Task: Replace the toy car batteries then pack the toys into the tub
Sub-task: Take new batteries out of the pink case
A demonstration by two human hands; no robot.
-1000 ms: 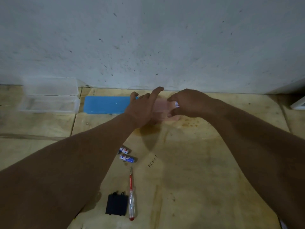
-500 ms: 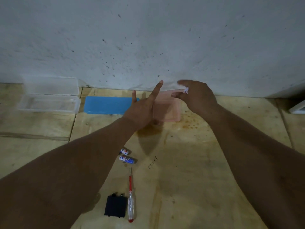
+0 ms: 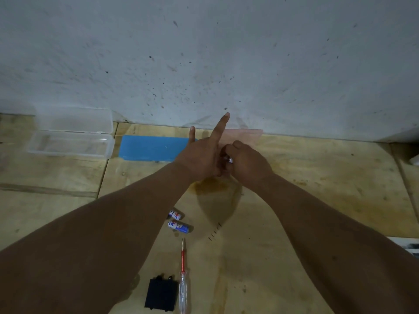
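Observation:
My left hand (image 3: 201, 156) grips the left side of a pink translucent box (image 3: 247, 135) standing against the wall, index and little fingers stretched out. Pressed against it, my right hand (image 3: 248, 165) pinches a small battery (image 3: 230, 160); only its white and red tip shows between the fingers. Most of the box is hidden behind both hands. Two blue-and-white batteries (image 3: 178, 222) lie on the wooden floor below my forearms. Nearer to me lie a red-shafted screwdriver (image 3: 182, 282) and a black battery cover (image 3: 161, 295). No toy car is in sight.
A clear plastic tub (image 3: 68, 145) with its hinged lid up stands at the far left by the wall. A flat blue lid (image 3: 152, 148) lies between it and my hands. Several tiny dark screws (image 3: 214, 234) sit right of the batteries. A white object (image 3: 415, 159) is at the right edge.
My right hand, holding the battery, went up over the pink box's rim and has come back down against my left hand. The left hand stayed on the box.

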